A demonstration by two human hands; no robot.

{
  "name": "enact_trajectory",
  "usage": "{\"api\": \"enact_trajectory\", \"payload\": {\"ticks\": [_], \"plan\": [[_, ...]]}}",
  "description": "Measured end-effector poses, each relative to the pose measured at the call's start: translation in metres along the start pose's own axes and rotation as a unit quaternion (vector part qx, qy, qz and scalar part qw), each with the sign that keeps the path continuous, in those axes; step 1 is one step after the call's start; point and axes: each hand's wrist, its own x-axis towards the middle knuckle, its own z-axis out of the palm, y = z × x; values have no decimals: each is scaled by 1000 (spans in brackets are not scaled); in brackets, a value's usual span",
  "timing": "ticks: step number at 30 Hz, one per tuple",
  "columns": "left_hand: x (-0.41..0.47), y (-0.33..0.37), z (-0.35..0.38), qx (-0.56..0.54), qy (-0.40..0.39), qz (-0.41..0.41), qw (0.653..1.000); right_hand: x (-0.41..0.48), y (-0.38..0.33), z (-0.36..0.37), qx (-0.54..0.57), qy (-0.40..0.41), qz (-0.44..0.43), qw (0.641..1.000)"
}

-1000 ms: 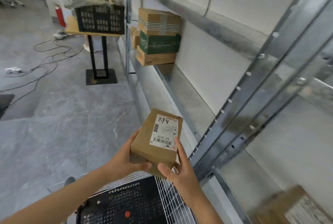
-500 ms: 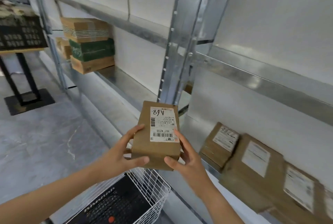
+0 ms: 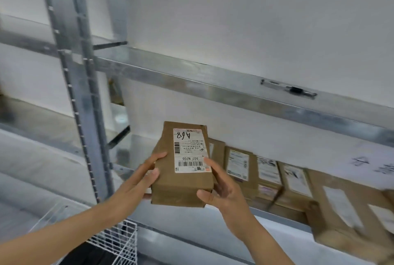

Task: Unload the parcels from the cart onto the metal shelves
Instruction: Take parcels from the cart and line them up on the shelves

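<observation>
Head view, single entry.

1. Parcel (image 3: 183, 188): brown paper, oblong, held long side up in front of the opening of the lower metal shelf (image 3: 132, 151), above the cart's corner. It carries a white shipping label (image 3: 190, 150) with a barcode, the print "507 N705" and a handwritten mark (roughly "A68", written upside down to the print).
2. Left grip (image 3: 138, 177): clamped on the parcel's left edge, fingers wrapped along the side and thumb on the front face.
3. Right grip (image 3: 223, 190): clamped on the parcel's lower right corner, thumb across the bottom front and a finger laid along the label's right edge.
4. Shelved parcels (image 3: 266, 179): a row of brown labelled packages standing on the lower shelf, just right of the held parcel; whether the nearest touches it cannot be told. The rightmost are blurred.
5. Upper shelf (image 3: 191, 79): galvanised beam running across the frame, with a small clear-and-black object (image 3: 288, 89) lying on its edge, too small to identify.
6. Upright post (image 3: 78, 85): perforated steel, left of the parcel.
7. Cart (image 3: 119, 241): white wire basket at bottom left, below the left forearm, something black inside.
8. Wall (image 3: 234, 19): plain white, behind the shelving.
</observation>
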Motion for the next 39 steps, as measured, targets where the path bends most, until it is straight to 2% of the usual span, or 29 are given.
{"api": "enact_trajectory", "payload": {"ticks": [6,13,20,26,32,39], "plan": [[37,7,105,-25,-77,16,997,-54,-15,-93,6,78,-7,997],[67,19,243,-26,-129,6,991,-121,-37,-207,15,154,1,988],[91,13,346,33,-181,43,982,-170,-49,-294,-7,204,-10,979],[105,14,395,45,-215,40,975,-191,-49,-331,6,243,6,970],[127,5,410,63,-280,22,958,-197,-38,-346,24,276,28,961],[143,4,443,103,-321,33,941,-207,-28,-373,47,310,41,949]]}}
